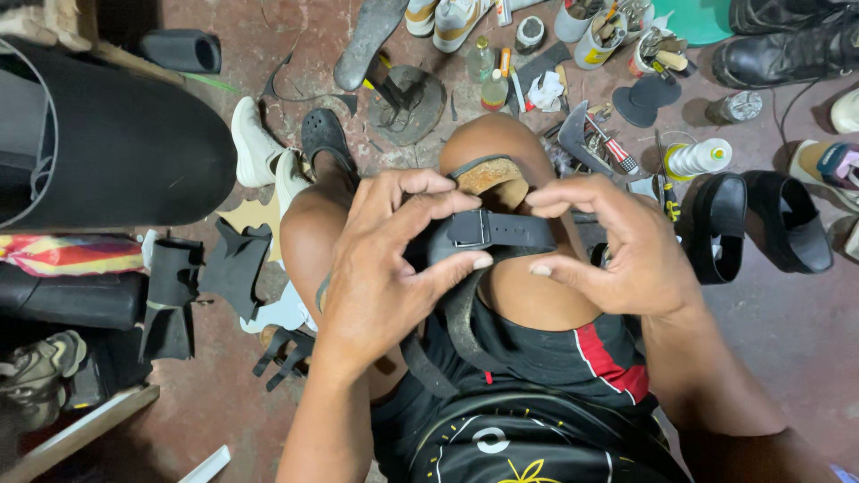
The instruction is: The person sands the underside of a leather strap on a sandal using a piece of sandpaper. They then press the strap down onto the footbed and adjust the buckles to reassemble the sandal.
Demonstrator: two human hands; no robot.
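Note:
Both hands work a black sandal strap (pixel 510 230) with a metal buckle (pixel 470 228), held over my right knee. My left hand (pixel 389 259) pinches the strap at the buckle, thumb under it and fingers curled over the top. My right hand (pixel 617 241) grips the strap's other end, thumb pointing toward the buckle. Behind the strap the sandal's tan cork sole (pixel 490 176) rests against the knee. More black strap (pixel 461 326) hangs down over my thigh and black shorts.
On the reddish floor lie black slip-on shoes (pixel 761 224), a spool of white thread (pixel 698 158), glue bottles (pixel 488 76), a shoe last stand (pixel 407 103), cups of tools (pixel 595 40), black boots (pixel 787 49), white sneakers (pixel 259 148) and black rubber sheet rolls (pixel 107 152) and cut pieces (pixel 233 264).

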